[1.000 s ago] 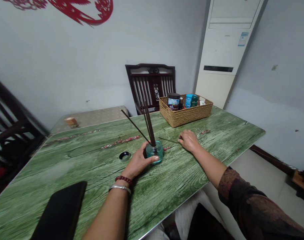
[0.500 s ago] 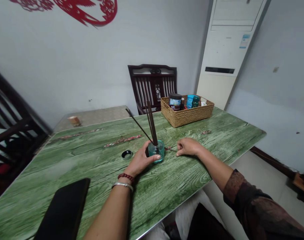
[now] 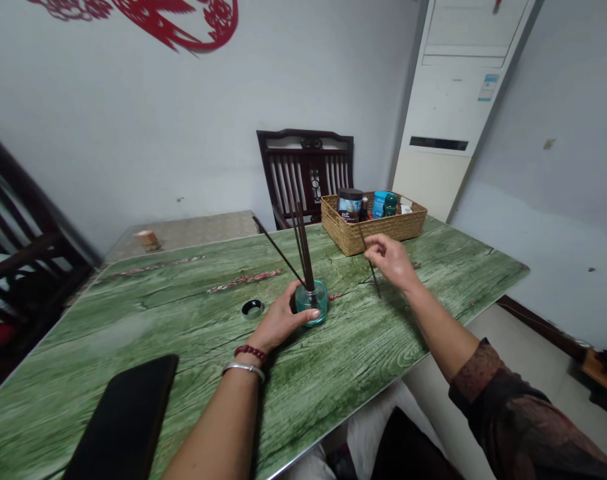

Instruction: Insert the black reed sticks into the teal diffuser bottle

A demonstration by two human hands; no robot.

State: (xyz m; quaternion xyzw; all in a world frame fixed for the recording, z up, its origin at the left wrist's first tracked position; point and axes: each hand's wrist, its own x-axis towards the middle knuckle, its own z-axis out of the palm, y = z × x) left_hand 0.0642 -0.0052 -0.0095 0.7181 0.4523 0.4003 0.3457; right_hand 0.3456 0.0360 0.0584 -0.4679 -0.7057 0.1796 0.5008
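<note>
Lifting off the green table (image 3: 183,320), your right hand (image 3: 390,257) now hangs raised just right of the frame's centre, in front of the wicker basket (image 3: 373,233). It pinches one thin dark stick (image 3: 374,277) narrowly between thumb and fingertips. The stick slants downward below the hand; whether its lower end touches the wood, you cannot tell from here.

Half a second ago that hand sat low on the tabletop, fingers closing on the stick where it lay flat. So the stick has gone from lying to held steeply, and it stands apart from the bottle, to its right.

Your left hand (image 3: 280,320) stays wrapped around the small teal glass bottle (image 3: 312,303) at the centre of the frame, holding it on the table. The bundle of dark sticks (image 3: 299,243) in its neck fans up and left as before. The black cap (image 3: 252,307) just left of the bottle has not moved, nor has the dark phone (image 3: 120,420) at lower left.
</note>
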